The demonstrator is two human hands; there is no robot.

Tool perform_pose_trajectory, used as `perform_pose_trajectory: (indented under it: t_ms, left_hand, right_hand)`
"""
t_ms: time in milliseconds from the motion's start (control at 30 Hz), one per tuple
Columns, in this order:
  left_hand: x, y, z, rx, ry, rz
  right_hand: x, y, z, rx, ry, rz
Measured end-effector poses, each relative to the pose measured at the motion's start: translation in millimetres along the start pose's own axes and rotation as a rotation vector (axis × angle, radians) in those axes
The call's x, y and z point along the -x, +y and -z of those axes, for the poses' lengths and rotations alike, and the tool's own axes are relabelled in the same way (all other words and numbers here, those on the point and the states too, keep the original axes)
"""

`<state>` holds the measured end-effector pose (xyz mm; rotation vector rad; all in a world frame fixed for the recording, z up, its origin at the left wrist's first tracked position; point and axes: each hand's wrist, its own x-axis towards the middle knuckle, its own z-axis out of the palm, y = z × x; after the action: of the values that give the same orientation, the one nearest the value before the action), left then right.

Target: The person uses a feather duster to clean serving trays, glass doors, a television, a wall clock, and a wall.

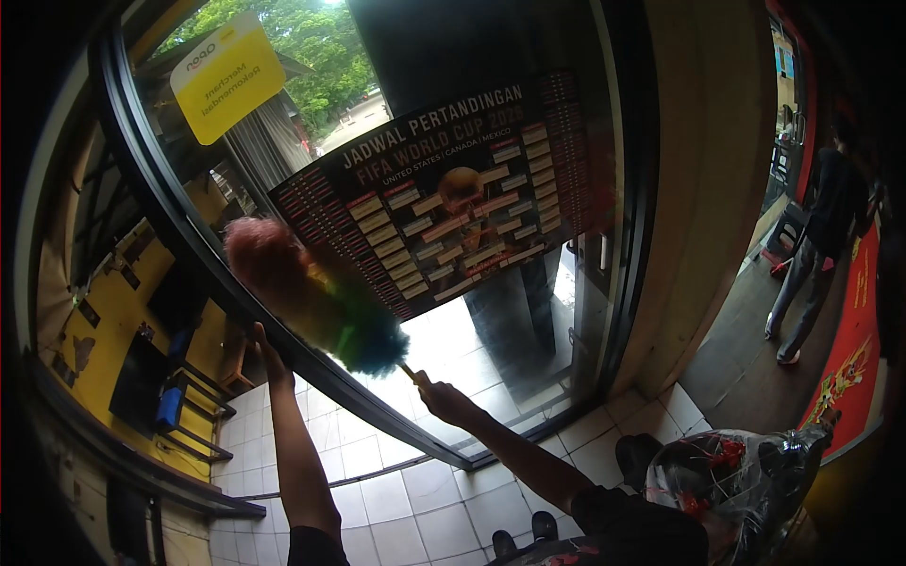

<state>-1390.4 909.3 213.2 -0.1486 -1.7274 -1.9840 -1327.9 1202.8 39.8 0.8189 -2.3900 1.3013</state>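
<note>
My right hand [445, 400] is closed round the yellow handle of a feather duster [354, 321]. The fluffy head, pink at the far end, then yellow, green and blue, lies across the door's dark frame and glass, overlapping the lower left of a poster. My left hand [272, 358] is raised at the edge of the glass door [212, 250], its fingers stretched upward along the frame and apparently touching it. A black match-schedule poster [453, 217] is on the glass, up and right of the duster.
A yellow sticker [226, 80] is high on the glass. White tiles [392, 500] cover the floor. Close to my right side is a clear plastic-wrapped bundle [698, 472]. Farther right, a person [830, 208] stands near a red banner [854, 330]. A blue chair [172, 407] is inside at left.
</note>
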Motion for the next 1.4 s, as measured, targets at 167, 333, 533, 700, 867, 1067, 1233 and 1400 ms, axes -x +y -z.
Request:
perform_pose_trajectory:
  t_ms: [167,333,533,700,867,1067,1233,1400]
  left_hand:
    - [3,5,-12,0.022,0.124,-0.039]
    - [1,5,-11,-0.007,0.097,-0.074]
    - [-4,-3,-1,0.01,0.058,-0.04]
    - [-3,1,-8,0.009,0.074,-0.069]
    - [4,10,-15,-0.046,0.09,-0.152]
    - [5,11,-17,0.031,0.097,-0.209]
    - [1,8,-13,0.027,0.074,-0.26]
    - [-19,-25,-1,0.009,0.15,-0.236]
  right_hand:
    - [-5,7,39,-0.479,0.133,-0.497]
    - [24,49,22,-0.923,0.743,-0.719]
    - [27,38,43,-1.044,0.865,-0.689]
    - [-1,26,30,-0.748,0.59,-0.426]
    - [48,8,-30,-0.571,0.373,-0.551]
    - [99,3,-74,-0.473,0.434,-0.735]
    - [-5,12,11,-0.845,0.899,-0.466]
    - [-12,45,15,-0.786,0.935,-0.64]
